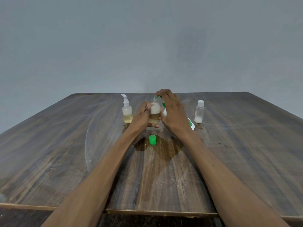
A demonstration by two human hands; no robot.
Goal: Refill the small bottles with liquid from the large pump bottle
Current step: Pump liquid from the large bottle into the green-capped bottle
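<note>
Item: small bottle (155, 114), upright, held mid-bench (65, 145) behind the green cap (152, 140); my left hand (142, 116) fingers curl round it. Right hand (172, 112) grips the tilted large bottle (191, 123), nozzle directly over the mouth.

A dark wooden desk (65, 153), scuffed and streaked, carries a pump bottle (127, 110) of yellowish liquid at the left, a capped clear bottle (199, 112) at the right, and a green cap (152, 140) standing in a wet patch (164, 149).
</note>
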